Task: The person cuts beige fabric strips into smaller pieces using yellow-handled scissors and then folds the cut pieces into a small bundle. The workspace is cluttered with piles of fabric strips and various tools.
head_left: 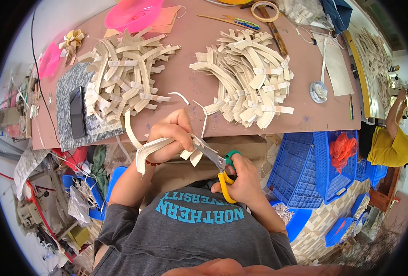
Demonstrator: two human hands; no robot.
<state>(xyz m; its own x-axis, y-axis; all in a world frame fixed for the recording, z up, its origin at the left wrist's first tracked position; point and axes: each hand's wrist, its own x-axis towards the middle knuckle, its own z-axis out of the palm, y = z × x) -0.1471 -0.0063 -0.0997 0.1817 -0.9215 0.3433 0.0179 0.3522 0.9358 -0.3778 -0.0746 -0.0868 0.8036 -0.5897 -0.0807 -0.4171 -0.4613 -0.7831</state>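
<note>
Near the table's front edge, my left hand (171, 132) is closed around a few cream fabric strips (154, 148), whose ends hang out below the fingers. My right hand (246, 183) grips a pair of scissors (221, 162) with one green and one yellow handle. The blades point up and left to the strips by my left fingertips; whether they touch the cloth I cannot tell. Beyond my hands lie two heaps of similar strips, a left pile (132, 76) and a right pile (254, 76). A narrow offcut (205, 118) trails at the table edge between them.
On the brown table (176, 85), a black phone (77, 112) rests on a grey speckled board (66, 87). Farther back are a pink bowl (134, 14) and a tape roll (264, 11). Blue crates (296, 168) stand right; a person in a yellow shirt (390, 146) works beyond.
</note>
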